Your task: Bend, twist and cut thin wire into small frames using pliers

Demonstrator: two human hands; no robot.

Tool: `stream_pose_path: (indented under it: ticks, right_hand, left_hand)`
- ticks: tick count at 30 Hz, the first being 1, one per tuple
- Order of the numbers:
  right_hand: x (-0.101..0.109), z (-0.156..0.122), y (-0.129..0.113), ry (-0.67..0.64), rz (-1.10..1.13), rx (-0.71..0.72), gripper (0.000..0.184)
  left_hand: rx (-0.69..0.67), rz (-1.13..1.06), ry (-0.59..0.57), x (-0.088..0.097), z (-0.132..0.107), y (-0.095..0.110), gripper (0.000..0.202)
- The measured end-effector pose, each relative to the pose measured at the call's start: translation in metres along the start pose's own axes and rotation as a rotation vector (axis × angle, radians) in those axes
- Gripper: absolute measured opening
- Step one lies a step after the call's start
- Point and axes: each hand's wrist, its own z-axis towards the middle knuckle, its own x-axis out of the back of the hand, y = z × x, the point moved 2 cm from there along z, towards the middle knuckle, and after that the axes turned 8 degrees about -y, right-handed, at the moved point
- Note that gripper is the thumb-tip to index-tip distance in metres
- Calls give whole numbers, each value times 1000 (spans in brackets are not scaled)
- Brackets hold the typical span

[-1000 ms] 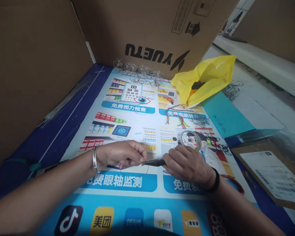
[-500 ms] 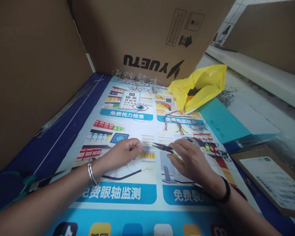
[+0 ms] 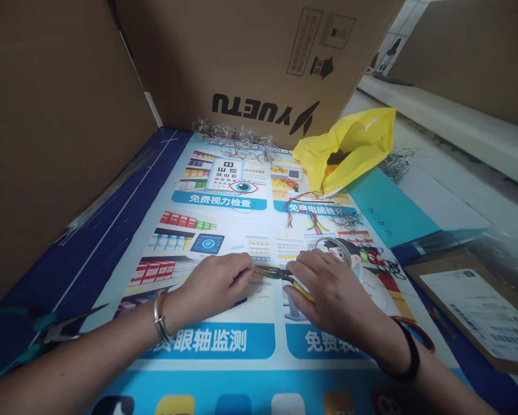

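My right hand [image 3: 323, 285] is wrapped around long-nose pliers [image 3: 278, 273] with yellow handles, their dark jaws pointing left. The tips of the jaws meet the fingertips of my left hand [image 3: 228, 282], which is closed in a pinch. A faint thin wire [image 3: 261, 288] curves just below those fingertips; its ends are too fine to follow. Both hands are over the printed poster sheet [image 3: 259, 227], in its lower middle part.
Cardboard walls [image 3: 241, 52] enclose the back and left. Clear-and-metal pieces [image 3: 237, 135] line the back edge. A yellow bag [image 3: 349, 150], coloured cords [image 3: 310, 216], black loops [image 3: 384, 262] and a brown parcel [image 3: 470, 305] lie right. Teal-handled cutters [image 3: 60, 331] lie left.
The pliers have moved slightly left and down, and their jaws now reach my left fingertips. My left hand has shifted a little lower. The whole view has tilted slightly.
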Motion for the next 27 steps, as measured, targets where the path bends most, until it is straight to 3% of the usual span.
stream_pose_path:
  ticks: [7, 27]
  right_hand:
    - [5, -7, 8, 5, 41, -21, 16]
    - [8, -2, -8, -24, -38, 29, 13]
  left_hand:
    - [9, 45, 17, 1, 0, 0, 14]
    - [-73, 294, -4, -2, -5, 4, 13]
